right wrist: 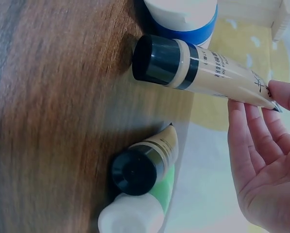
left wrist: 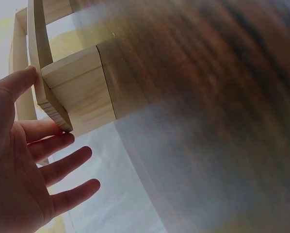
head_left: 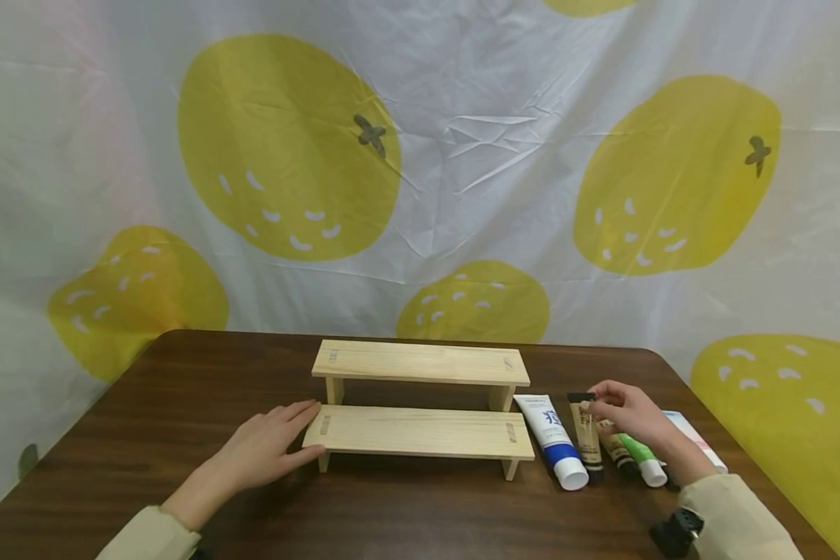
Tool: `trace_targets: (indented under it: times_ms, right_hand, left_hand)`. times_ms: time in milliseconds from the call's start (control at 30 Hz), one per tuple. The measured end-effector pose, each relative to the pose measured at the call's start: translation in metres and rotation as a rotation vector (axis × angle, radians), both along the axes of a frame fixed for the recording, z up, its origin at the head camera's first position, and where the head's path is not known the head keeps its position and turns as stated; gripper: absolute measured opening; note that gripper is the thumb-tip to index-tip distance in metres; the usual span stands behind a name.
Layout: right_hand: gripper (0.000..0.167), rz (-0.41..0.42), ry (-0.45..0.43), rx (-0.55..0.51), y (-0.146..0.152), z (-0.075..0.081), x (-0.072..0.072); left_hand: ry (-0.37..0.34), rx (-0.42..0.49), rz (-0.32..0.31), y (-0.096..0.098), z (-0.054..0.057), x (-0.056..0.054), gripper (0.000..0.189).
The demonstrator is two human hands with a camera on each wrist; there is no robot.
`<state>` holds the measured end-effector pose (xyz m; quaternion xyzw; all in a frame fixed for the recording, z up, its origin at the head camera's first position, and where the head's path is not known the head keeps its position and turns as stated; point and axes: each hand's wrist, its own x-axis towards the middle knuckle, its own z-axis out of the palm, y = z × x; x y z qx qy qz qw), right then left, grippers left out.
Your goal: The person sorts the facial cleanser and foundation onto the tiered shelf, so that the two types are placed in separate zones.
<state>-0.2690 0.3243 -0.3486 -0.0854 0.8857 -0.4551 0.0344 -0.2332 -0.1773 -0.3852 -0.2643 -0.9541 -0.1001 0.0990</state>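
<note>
Tube (right wrist: 208, 73), beige, black-capped: crimped end partly covered by the right hand (right wrist: 266, 177), which pinches it, thumb opposing fingers. Beside this grip, a green tube (head_left: 640, 449) is partly hidden; opposite, a smooth white-and-blue tube (head_left: 550, 432). Farther left, the left hand (head_left: 266, 447), fingers spread, touches the lower grained wooden shelf (head_left: 420, 432).

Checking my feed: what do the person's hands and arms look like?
The left hand and right hand are bare. The left sleeve and right sleeve are pale beige; a small black device, likely the wrist camera, sits at the right cuff.
</note>
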Motion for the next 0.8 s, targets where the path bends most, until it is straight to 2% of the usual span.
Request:
trace_targets:
  times_ms: [467,800]
  right_hand:
    - [0.027,0.025,0.09,0.086,0.0,0.008,0.001]
    - [0.022,0.08,0.227,0.217,-0.003,0.022,0.004]
  left_hand:
    - [0.02,-0.005,0.007,0.0,-0.001,-0.001,0.069]
    - [0.025,-0.004,0.004,0.0,-0.001,-0.001,0.068]
